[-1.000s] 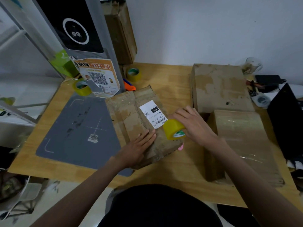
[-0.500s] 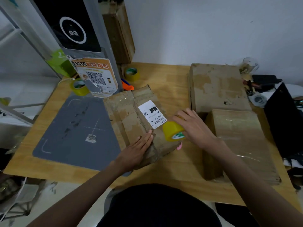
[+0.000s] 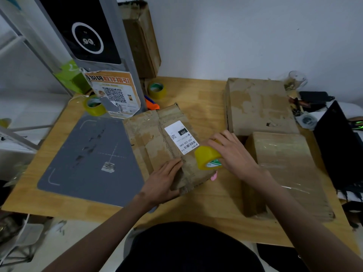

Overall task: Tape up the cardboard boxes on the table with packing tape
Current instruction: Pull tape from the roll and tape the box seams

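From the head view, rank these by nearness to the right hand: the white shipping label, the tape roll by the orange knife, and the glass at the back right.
1. White shipping label, just left of the right hand.
2. Tape roll, back left, beside the orange knife.
3. Glass, far back right corner.

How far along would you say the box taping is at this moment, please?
Done: the near-right box looks wrapped in clear tape. In hand: the right hand holds the tape roll on the labelled box, steadied by the left hand. Left: the far box shows no fresh tape.
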Tool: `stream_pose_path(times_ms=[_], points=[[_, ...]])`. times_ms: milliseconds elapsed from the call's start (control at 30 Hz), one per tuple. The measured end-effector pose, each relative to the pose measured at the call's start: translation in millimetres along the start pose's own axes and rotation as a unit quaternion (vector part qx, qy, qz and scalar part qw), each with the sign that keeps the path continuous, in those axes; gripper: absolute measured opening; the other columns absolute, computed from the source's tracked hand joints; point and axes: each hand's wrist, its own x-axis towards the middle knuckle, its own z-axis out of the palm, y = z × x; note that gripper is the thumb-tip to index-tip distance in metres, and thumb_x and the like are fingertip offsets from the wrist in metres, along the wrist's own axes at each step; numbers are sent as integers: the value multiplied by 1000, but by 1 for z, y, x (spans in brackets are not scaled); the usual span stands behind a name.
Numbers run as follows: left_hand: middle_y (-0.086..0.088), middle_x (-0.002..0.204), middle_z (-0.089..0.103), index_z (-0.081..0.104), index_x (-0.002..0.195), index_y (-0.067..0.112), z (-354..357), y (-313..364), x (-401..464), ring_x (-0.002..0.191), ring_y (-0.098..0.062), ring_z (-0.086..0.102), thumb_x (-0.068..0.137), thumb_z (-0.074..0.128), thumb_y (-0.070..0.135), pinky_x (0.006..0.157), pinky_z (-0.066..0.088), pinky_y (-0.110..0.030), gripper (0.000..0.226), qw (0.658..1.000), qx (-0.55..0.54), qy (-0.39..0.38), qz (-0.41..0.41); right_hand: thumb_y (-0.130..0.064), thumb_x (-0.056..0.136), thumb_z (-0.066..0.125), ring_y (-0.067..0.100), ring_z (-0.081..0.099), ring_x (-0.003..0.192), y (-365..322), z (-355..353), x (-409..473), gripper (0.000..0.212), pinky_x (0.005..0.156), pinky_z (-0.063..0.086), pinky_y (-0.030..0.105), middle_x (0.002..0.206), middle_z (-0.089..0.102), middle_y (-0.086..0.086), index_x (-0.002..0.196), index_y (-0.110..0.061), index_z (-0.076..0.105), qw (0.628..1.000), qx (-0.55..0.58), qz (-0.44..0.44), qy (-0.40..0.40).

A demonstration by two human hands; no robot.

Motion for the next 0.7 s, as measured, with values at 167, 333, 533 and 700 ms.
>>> stream_pose_path(times_ms=[167, 333, 533, 700], points=[[-5, 168, 14, 17, 161, 11, 16, 1, -3, 154, -23, 18, 92, 60, 45, 125, 16, -39, 88, 1000, -8, -18, 2, 7, 64, 79, 20, 44, 103, 1, -1, 1, 77, 81, 38, 31, 118, 55, -4, 130, -27, 56, 1000, -5, 0, 9], [-11, 169, 7, 11, 161, 7, 32, -4, -6, 155, -28, 11, 96, 38, 41, 124, 20, -46, 78, 994, 96, -3, 47, 8, 66, 77, 21, 43, 105, 7, 7, 2, 74, 82, 38, 32, 118, 56, -1, 129, -25, 57, 1000, -15, -2, 3], [-7, 170, 2, 8, 162, 11, 35, 3, -3, 157, -25, 3, 107, 17, 49, 123, 9, -46, 67, 984, 163, 3, 75, 8, 60, 79, 21, 43, 105, 15, 16, 0, 74, 84, 44, 35, 117, 58, 2, 126, -21, 59, 1000, -12, 1, 27], [-11, 168, 14, 12, 161, 9, 42, 11, 5, 156, -28, 5, 91, 39, 74, 122, 12, -49, 99, 987, 153, -23, 44, -4, 62, 83, 25, 49, 114, 18, 35, -17, 74, 94, 48, 42, 126, 55, 6, 130, -13, 57, 958, 138, 203, 149]])
